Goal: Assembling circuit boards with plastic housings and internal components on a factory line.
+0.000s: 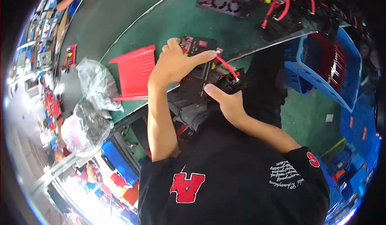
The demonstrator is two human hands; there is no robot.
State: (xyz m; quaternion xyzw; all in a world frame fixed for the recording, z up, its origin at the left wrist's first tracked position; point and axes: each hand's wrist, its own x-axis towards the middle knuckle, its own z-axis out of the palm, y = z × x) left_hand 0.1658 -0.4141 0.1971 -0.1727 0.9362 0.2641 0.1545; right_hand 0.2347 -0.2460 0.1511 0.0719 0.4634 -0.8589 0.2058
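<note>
At the bench edge I have a black end panel point(197, 74) with a red rocker switch point(203, 43) and printed markings. My left hand point(173, 64) lies across it, fingers closed over the far side and thumb stretched toward a short red cable point(226, 65). That cable runs from the panel to a black rounded part point(232, 81), whose kind I cannot make out. Below, my right hand point(229, 104) has its thumb on the panel's near corner; its other fingers are hidden beneath the panel and the black part. A red ribbed casing point(136, 73) lies left of my left hand.
Clear plastic bags point(96, 84) sit at the bench's left edge. A black panel with two fans point(223, 2) and several units with red cables point(283, 4) are at the far right of the green bench point(136, 24). Blue crates point(309, 64) stand to the right.
</note>
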